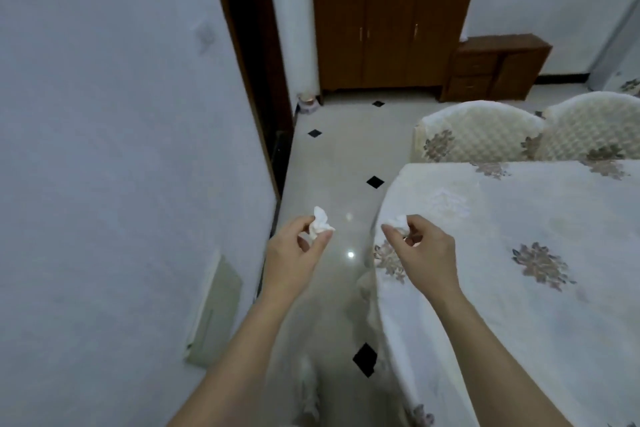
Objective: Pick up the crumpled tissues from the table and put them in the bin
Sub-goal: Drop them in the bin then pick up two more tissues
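Left hand (298,248), centre frame, is over open floor (332,156). Thumb and forefinger are pinched on a crumpled tissue (320,224), and the remaining fingers are curled under. Right hand (424,250) sits at the rounded left edge of the table (519,211), its fingertips closed on a second crumpled tissue (398,221). Both tissues are held in the air, off the tablecloth.

The open lane is a strip of pale tile with black diamond insets. It is bounded on the left by the wall (104,149) and a dark door frame (249,45), and on the right by the table edge. It runs to a wooden cabinet (391,31) at top centre. A flat panel (214,315) leans against the wall at lower left. Two padded chairs (478,135) stand against the table's far edge at upper right.
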Demonstrator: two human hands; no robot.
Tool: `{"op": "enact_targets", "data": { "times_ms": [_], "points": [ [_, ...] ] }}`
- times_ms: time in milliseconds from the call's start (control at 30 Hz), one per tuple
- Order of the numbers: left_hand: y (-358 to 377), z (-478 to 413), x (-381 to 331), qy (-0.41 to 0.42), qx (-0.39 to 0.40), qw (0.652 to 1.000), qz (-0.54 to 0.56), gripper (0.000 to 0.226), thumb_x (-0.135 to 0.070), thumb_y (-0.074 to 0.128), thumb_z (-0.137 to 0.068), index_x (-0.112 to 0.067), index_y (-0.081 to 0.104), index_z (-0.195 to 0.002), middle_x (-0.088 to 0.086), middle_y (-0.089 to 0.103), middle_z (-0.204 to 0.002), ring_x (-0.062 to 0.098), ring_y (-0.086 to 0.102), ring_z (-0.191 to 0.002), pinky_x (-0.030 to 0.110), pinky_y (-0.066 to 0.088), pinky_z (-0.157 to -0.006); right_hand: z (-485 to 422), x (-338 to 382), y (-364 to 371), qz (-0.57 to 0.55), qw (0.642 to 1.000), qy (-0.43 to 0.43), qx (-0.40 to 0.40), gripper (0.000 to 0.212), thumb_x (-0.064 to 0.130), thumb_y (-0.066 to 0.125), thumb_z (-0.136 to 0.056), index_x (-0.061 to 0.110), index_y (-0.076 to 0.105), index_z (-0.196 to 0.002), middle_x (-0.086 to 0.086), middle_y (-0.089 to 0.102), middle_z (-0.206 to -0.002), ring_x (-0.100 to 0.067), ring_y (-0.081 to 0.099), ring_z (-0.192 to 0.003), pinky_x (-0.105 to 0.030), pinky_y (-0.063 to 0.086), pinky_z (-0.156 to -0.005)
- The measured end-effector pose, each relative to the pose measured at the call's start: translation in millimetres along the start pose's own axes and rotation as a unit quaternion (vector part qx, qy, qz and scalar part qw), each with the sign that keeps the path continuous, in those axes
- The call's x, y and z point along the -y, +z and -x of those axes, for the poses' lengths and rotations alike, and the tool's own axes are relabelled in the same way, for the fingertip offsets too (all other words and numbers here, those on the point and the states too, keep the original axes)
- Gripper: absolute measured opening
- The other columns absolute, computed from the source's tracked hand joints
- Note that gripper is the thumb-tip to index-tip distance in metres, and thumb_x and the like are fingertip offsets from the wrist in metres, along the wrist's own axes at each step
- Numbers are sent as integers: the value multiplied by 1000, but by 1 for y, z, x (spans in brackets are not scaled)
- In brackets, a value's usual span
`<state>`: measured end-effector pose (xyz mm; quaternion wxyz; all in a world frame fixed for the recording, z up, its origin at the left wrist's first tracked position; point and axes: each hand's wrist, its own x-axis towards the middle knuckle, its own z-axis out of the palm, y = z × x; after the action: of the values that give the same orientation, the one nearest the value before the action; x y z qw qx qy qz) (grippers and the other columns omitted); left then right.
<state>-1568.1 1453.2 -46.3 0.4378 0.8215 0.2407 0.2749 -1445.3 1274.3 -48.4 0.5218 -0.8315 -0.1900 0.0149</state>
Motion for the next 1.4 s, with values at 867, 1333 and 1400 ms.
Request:
{"op": "enact_targets", "data": {
  "times_ms": [867,1333,1400],
  "points": [
    [-31,-356,148,-15,33,999,16,13,-41,67,-88,-37,59,-97,-14,62,-91,8,59,-81,26,54,-72,-279,36,241,47,998,39,-1,25,47,67,-85,24,64,-75,1,61,-61,-12,57,-58,-32,46,-56],
    [72,-568,160,31,93,995,6,17,-39,67,-90,-23,66,-95,-8,60,-83,12,56,-74,29,51,-67,-486,-12,267,28,993,97,-68,42,35,69,-85,23,42,-57,8,41,-47,-9,41,-49,-18,32,-48],
    [97,-611,152,37,108,993,-10,19,-42,65,-89,-24,65,-94,-8,60,-83,13,57,-74,32,52,-67,-524,-18,260,21,991,106,-77,42,34,69,-86,28,41,-55,13,45,-47,-7,42,-49,-16,33,-48]
  ]
}}
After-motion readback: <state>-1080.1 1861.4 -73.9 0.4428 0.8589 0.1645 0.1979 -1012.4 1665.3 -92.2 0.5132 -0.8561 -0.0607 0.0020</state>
